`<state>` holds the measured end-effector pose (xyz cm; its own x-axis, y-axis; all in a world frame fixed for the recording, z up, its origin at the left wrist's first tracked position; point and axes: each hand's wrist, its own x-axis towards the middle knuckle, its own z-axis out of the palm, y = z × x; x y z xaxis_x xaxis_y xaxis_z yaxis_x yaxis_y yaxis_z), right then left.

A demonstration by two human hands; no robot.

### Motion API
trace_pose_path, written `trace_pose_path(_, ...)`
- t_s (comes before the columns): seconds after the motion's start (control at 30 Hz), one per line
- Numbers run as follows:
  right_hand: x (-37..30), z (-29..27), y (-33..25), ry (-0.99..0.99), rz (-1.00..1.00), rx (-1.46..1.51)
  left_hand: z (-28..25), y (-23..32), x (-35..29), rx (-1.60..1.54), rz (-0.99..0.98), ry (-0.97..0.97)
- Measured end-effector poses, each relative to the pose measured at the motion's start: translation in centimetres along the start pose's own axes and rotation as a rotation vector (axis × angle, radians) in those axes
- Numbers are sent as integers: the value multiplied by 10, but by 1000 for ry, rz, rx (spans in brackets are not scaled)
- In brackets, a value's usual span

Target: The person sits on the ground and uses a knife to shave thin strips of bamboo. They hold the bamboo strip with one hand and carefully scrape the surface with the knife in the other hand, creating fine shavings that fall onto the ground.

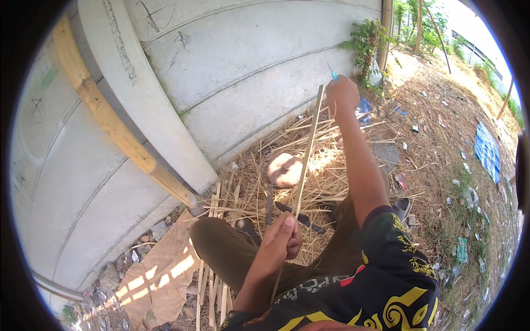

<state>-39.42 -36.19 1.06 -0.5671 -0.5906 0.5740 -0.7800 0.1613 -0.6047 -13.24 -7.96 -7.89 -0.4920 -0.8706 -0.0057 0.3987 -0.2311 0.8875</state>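
My left hand is closed around the lower part of a long, thin bamboo strip, which slants up and away from my lap. Farther off, beyond the strip's upper end, my right hand makes a fist at the end of my outstretched arm. A small knife with a blue handle sticks out of that fist, its thin blade pointing up toward the wall. The blade stands apart from the strip. On the ground between my legs lie a round wood block and a dark, flat blade-like piece.
Shavings and split strips cover the ground ahead. Longer bamboo strips lie by my left leg, beside a brown sheet. A concrete wall and leaning bamboo pole bound the left. Blue sheeting lies right.
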Motion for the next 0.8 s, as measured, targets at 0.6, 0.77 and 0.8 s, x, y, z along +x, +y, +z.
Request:
trace_pose_path(0.6,-286,-68,34,-1533,712,1326,-46,14,80,246,173,497)
trace_pose_path(0.77,-275,-77,28,-1392,637,1250,-45,8,95,459,192,597)
trace_pose_path(0.8,-273,-77,25,-1357,640,1206,-48,4,97,500,195,613)
